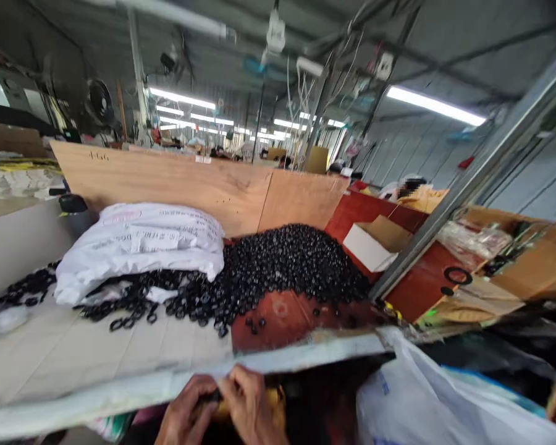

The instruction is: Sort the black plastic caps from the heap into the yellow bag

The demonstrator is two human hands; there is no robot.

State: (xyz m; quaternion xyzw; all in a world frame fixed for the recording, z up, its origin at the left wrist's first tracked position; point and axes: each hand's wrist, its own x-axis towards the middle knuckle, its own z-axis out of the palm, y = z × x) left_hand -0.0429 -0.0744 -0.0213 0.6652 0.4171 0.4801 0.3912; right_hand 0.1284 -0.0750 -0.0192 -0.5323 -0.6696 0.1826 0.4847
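Just below the pale table edge, my left hand has its fingers curled around a small black part, whose shape is mostly hidden. My right hand is beside it, thumb and fingers pinched at the same part. Beyond the hands, a large heap of small black rings spreads over the tabletop. Loose rings reach from the heap toward the front and along the left. A full white sack with printed text lies on some of them.
Wooden boards wall off the back of the table. An open carton and a slanted metal post stand at the right. White plastic bags bulge at the lower right. Cardboard is stacked behind them.
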